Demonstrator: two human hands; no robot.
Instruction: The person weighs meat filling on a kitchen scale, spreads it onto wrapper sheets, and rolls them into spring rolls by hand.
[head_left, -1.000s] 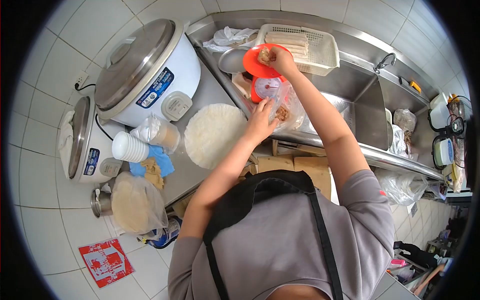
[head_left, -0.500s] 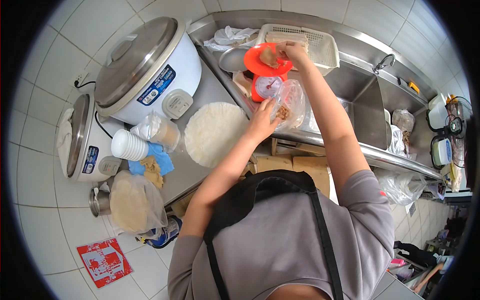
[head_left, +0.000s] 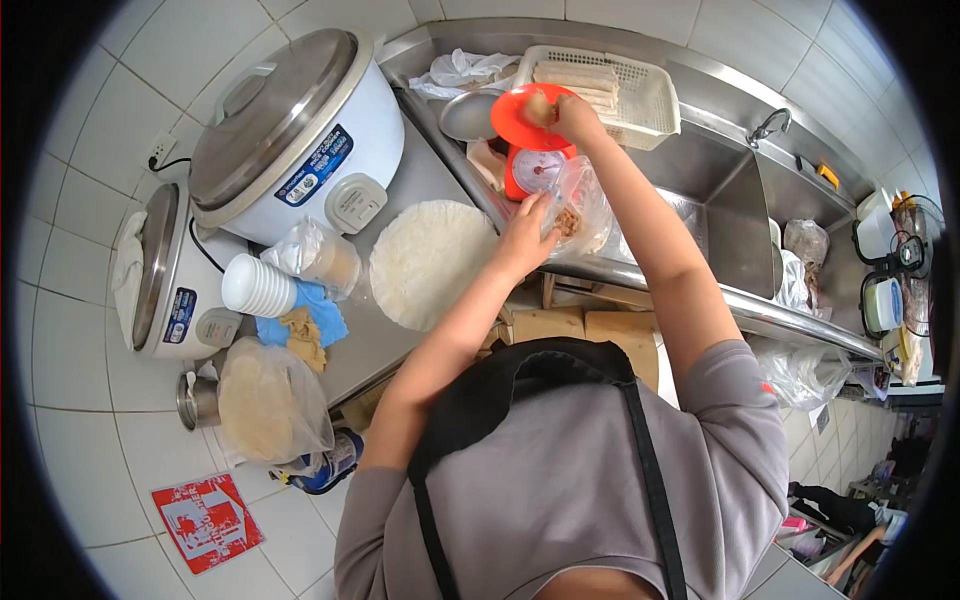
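My right hand [head_left: 577, 120] is over the right side of an orange-red scale pan [head_left: 508, 122], its fingers closed at a light-brown piece of food [head_left: 539, 110]. The fingertips are partly hidden, and I cannot tell whether the piece is lifted or resting. Below the pan is the round dial of the kitchen scale [head_left: 538, 172]. My left hand [head_left: 525, 238] grips the edge of a clear plastic bag [head_left: 588, 205] beside the scale. Small brown chunks [head_left: 568, 221] show inside the bag.
A white basket [head_left: 650, 100] with pale rolls [head_left: 578, 82] stands behind the scale, near a metal sink [head_left: 735, 215]. To the left are a stack of round pale wrappers [head_left: 432, 265], a large rice cooker [head_left: 300, 150] and white cups [head_left: 258, 287].
My right hand has moved slightly down and left over the pan, uncovering more of the rolls. My left hand stays at the bag.
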